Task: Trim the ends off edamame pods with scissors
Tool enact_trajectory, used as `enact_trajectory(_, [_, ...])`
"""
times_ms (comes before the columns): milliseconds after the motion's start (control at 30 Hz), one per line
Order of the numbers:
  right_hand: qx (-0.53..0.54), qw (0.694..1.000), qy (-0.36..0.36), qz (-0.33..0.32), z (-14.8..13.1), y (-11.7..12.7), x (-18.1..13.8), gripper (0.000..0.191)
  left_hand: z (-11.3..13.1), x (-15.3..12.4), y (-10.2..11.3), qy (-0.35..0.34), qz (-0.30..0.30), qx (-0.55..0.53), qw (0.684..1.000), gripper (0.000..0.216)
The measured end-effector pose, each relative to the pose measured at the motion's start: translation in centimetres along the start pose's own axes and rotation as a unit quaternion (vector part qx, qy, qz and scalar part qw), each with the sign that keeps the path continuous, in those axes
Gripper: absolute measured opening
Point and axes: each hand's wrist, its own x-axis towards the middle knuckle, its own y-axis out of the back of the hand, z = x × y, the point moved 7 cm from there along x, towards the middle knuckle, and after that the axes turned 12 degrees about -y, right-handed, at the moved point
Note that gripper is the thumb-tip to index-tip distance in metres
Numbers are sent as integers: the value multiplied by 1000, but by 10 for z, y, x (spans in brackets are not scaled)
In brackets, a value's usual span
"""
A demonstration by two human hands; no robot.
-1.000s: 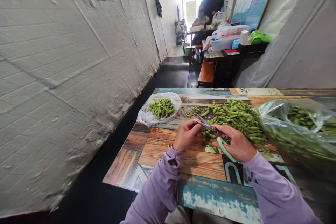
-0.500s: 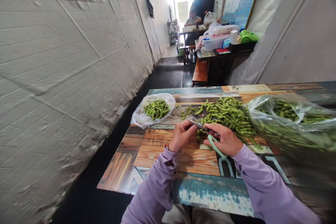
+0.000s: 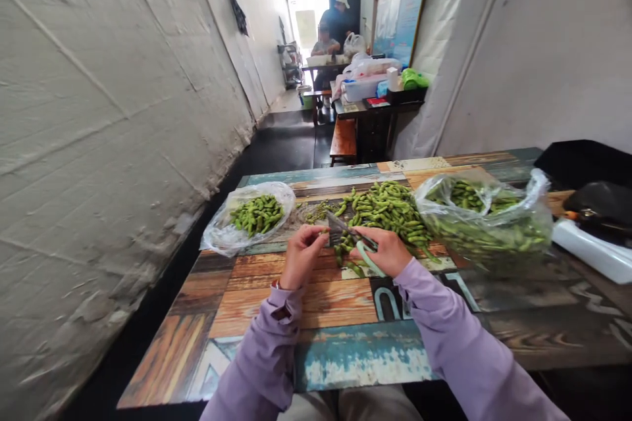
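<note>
My right hand [image 3: 386, 252] grips scissors [image 3: 351, 238] with pale green handles, blades pointing left. My left hand [image 3: 302, 254] pinches a green edamame pod [image 3: 322, 231] at the blade tips. Both hands hover over a painted wooden table [image 3: 316, 302]. Just beyond them lies a loose heap of edamame pods [image 3: 385, 208]. A small clear bag of pods [image 3: 253, 216] sits to the left, and a small pile of trimmed bits [image 3: 316, 210] lies between it and the heap.
A large plastic bag of pods [image 3: 486, 223] lies at the right, with black bags [image 3: 587, 177] and a white wrapped item [image 3: 590, 250] beyond it. A brick wall runs along the left. Further back stand a bench [image 3: 344, 138], a cluttered table [image 3: 378, 102] and two people [image 3: 333, 23].
The view has swung right and pulled back, revealing the black bags. My hands keep the same grip on pod and scissors, the pod still at the blades.
</note>
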Motion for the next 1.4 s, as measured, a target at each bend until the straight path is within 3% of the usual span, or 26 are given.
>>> enact_trajectory(133, [13, 999, -22, 34, 3, 6, -1, 47, -15, -9, -6, 127, 34, -171, 976, 29])
enact_trajectory(367, [-34, 999, 24, -11, 0, -7, -6, 52, -13, -13, -14, 154, 45, -295, 942, 33])
enact_trajectory(900, [-31, 997, 41, -55, -3, -12, -9, 55, -11, -13, -13, 102, 14, -160, 982, 29])
enact_trajectory(1400, [-43, 997, 50, -30, 0, -8, -8, 44, -11, -15, -20, 135, -17, -220, 966, 25])
